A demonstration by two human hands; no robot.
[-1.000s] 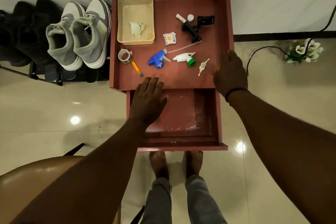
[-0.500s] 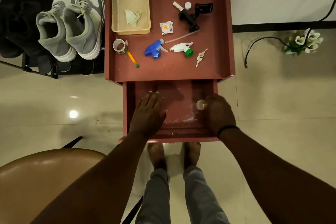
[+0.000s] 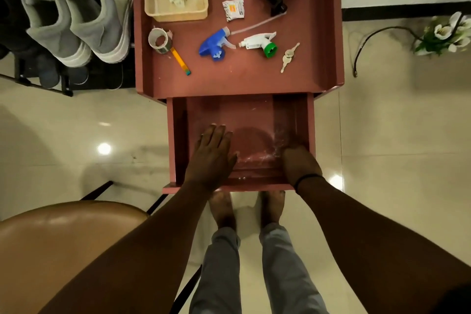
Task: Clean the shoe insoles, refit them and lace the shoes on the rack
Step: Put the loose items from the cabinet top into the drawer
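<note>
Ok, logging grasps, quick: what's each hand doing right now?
Left hand: open, fingers flat in the drawer.
Right hand: cannot be told; fingers hidden.

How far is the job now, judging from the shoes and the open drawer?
Done: nothing that shows. The grey shoes stand on the rack, untouched; whether they hold insoles cannot be seen. In hand: both hands are in the open drawer, the left hand flat, the right hand with fingers hidden. Left: cleaning the insoles, refitting them, lacing.
</note>
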